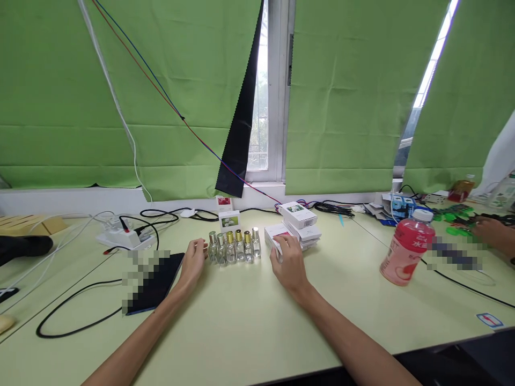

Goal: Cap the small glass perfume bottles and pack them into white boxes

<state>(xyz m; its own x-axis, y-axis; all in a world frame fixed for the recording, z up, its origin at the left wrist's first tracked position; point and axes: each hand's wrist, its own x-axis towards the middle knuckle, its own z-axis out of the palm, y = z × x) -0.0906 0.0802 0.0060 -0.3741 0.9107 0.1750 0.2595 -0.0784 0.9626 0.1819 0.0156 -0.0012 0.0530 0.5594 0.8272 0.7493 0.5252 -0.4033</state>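
Observation:
Several small glass bottles (230,247) with gold and silver caps stand grouped on the pale green table (237,321). My left hand (195,260) rests at their left side, fingers slightly curled and pointing toward the nearest bottle; what its fingertips hold, if anything, is too small to tell. To the right of the bottles, my right hand (288,262) has its fingers spread over a white box (271,231) with a pink picture. Beside that box is a pile of white boxes (308,234), topped by one with a flower picture (298,213). Two small picture boxes (229,221) stand behind the bottles.
A dark tablet (161,284) lies left, near a power strip (129,236) and loose cables. A pink drink bottle (407,249) stands right. Another person's hand (493,233) is at the far right, by green items. Green blinds (341,107) hang behind the table.

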